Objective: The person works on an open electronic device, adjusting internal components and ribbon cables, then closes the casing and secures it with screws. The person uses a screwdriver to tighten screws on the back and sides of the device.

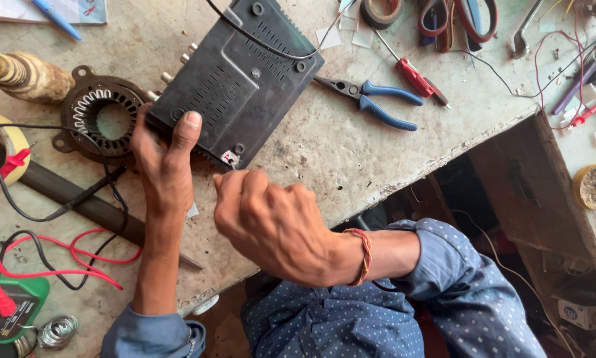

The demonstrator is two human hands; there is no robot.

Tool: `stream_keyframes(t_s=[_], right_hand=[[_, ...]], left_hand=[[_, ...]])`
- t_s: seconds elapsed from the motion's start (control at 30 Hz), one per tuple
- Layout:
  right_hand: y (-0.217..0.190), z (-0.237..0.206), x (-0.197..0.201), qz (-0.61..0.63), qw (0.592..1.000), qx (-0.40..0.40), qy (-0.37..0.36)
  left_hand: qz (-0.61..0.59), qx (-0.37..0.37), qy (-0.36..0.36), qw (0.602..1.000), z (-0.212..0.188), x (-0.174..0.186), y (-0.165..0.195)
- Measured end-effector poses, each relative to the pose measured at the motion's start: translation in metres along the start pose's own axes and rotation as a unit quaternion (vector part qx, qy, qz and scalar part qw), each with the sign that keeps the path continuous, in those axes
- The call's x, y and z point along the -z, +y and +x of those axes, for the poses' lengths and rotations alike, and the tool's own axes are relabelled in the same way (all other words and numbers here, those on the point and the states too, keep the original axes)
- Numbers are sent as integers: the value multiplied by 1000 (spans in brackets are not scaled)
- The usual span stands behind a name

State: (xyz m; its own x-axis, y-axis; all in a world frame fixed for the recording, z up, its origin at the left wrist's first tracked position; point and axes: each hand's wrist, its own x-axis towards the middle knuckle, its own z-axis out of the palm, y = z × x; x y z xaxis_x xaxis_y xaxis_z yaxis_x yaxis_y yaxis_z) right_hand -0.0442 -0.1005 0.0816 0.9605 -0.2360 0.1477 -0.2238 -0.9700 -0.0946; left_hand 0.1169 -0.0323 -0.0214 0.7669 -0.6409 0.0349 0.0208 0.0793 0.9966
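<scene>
A black vented electronics box point(235, 76) lies upside down on the worn workbench point(351, 159). My left hand point(163, 166) grips its near left edge, thumb pressed on the casing. My right hand point(275, 222) is a closed fist at the box's near corner, pinching something thin at a small screw spot with a red and white sticker point(230, 158); what the fingers hold is hidden. A red thread bracelet point(364, 255) circles that wrist.
Blue-handled pliers point(377, 103) and a red screwdriver point(414, 76) lie right of the box. A motor stator point(102, 119), wooden handle point(23, 76), tape roll point(6, 142), red and black leads point(66, 255), green multimeter point(13, 308) and solder coil point(57, 330) crowd the left.
</scene>
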Motion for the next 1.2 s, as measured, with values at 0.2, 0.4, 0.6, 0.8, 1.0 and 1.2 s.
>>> stream_keyframes(t_s=[0.2, 0.4, 0.6, 0.8, 1.0, 1.2], right_hand=[[-1, -5, 10, -19, 996, 38, 74], [3, -9, 5, 16, 996, 62, 70], [7, -6, -4, 13, 1000, -5, -6], [14, -17, 11, 24, 996, 87, 22], [21, -11, 6, 24, 997, 71, -23], [31, -13, 7, 63, 995, -1, -79]], left_hand=[[-36, -2, -4, 999, 1, -1, 2], [-1, -11, -1, 1000, -1, -1, 2], [36, -1, 6, 999, -2, -4, 5], [-5, -36, 3, 999, 0, -8, 0], [1, -23, 9, 1000, -1, -13, -2], [-1, -20, 4, 1000, -3, -19, 7]])
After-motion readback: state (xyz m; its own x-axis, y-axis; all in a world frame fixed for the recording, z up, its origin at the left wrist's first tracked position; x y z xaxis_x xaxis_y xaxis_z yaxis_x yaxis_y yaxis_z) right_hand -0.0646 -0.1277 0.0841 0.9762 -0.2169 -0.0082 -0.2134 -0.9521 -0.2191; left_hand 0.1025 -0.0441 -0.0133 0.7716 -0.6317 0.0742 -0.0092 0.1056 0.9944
